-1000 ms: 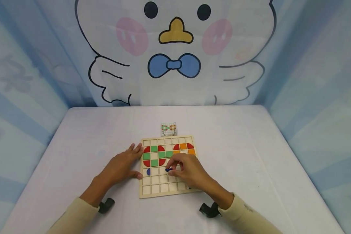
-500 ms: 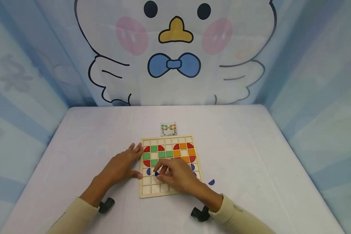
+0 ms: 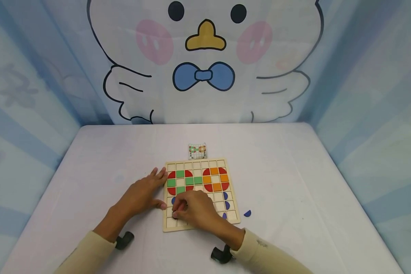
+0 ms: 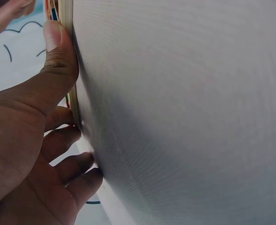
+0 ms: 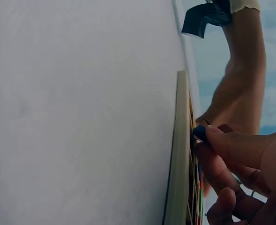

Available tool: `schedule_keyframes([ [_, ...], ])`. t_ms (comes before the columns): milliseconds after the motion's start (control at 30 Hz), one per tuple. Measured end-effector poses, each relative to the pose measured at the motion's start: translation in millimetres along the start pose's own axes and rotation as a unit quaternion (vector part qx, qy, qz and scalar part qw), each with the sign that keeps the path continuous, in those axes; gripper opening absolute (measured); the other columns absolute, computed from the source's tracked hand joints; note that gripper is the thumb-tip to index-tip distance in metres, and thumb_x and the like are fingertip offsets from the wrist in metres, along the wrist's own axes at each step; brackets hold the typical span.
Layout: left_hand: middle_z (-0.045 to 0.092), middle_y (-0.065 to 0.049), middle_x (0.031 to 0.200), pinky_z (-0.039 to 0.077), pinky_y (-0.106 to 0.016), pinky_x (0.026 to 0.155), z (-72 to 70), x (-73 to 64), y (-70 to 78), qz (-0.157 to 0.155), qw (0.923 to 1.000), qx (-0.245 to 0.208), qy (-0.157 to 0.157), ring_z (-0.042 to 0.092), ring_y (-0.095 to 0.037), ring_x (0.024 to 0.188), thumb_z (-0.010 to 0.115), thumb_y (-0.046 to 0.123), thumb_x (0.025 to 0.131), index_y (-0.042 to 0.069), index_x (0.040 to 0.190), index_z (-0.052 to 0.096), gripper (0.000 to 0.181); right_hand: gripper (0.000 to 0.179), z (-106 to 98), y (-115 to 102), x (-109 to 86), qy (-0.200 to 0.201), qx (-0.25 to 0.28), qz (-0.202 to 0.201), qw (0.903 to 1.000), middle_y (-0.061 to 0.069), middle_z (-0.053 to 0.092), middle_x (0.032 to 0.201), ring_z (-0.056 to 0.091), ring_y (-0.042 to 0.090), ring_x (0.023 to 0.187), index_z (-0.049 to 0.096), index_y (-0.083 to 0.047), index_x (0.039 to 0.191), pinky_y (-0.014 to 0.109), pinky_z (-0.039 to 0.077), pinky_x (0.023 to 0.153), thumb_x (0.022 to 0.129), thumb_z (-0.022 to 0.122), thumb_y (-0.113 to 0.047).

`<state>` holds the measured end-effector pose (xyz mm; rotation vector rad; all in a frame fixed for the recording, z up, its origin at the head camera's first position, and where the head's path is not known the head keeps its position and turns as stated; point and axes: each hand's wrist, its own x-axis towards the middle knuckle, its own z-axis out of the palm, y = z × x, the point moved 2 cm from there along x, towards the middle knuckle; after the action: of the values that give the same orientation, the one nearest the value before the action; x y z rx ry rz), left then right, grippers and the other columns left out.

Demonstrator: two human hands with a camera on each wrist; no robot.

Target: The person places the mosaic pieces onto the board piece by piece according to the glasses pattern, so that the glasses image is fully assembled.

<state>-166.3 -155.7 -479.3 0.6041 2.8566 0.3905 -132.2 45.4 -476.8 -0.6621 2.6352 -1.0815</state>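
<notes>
A wooden grid board [image 3: 220,206] lies on the table with red, green and orange pieces in its upper rows. My left hand [image 3: 140,196] rests along the board's left edge, its thumb and fingertips touching the rim. Over the lower left cells, my right hand [image 3: 196,209] pinches a small blue piece [image 5: 200,133] between thumb and fingers; its full shape is hidden. Another blue piece [image 3: 173,200] sits in the left column, partly behind the right hand. Several blue pieces, including a half-circle [image 3: 225,195], lie in cells at the lower right.
A loose blue half-circle [image 3: 247,213] lies on the white table [image 3: 294,190], right of the board. Beyond the board's far edge is a small pattern card [image 3: 197,151]. Printed curtains surround the table at the back and sides.
My right hand has moved left and nearer across the board with the blue piece, uncovering the right-hand cells and the loose half-circle. The left hand stays where it was.
</notes>
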Motion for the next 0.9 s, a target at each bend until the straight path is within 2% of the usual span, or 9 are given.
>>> schedule_keyframes([
  [233, 0.035, -0.016, 0.172, 0.045, -0.065, 0.117, -0.2, -1.4, 0.1, 0.000, 1.0000, -0.003, 0.003, 0.032, -0.046, 0.159, 0.092, 0.042, 0.076, 0.005, 0.163, 0.040, 0.108, 0.015, 5.9, -4.0, 3.5, 0.001, -0.043, 0.010, 0.9990, -0.017, 0.063, 0.069, 0.054, -0.001, 0.067, 0.076, -0.024, 0.083, 0.020, 0.041, 0.062, 0.087, 0.090, -0.021],
  [633, 0.033, -0.015, 0.173, 0.043, -0.066, 0.118, 0.0, -2.2, -0.4, -0.018, 0.9998, -0.006, -0.005, 0.032, -0.045, 0.160, 0.092, 0.043, 0.076, 0.008, 0.164, 0.039, 0.108, 0.013, 3.9, -3.6, 6.8, -0.012, -0.044, 0.014, 0.9988, -0.016, 0.063, 0.069, 0.054, 0.001, 0.065, 0.077, -0.022, 0.087, 0.020, 0.042, 0.059, 0.088, 0.089, -0.021],
  [900, 0.034, -0.014, 0.172, 0.044, -0.065, 0.118, -0.2, 0.0, -1.4, -0.007, 0.9999, -0.009, -0.001, 0.031, -0.044, 0.160, 0.093, 0.043, 0.075, 0.008, 0.163, 0.041, 0.108, 0.014, 0.2, -2.7, 6.9, -0.020, -0.048, 0.023, 0.9984, -0.016, 0.061, 0.068, 0.055, 0.002, 0.065, 0.077, -0.024, 0.084, 0.021, 0.044, 0.058, 0.088, 0.089, -0.019],
])
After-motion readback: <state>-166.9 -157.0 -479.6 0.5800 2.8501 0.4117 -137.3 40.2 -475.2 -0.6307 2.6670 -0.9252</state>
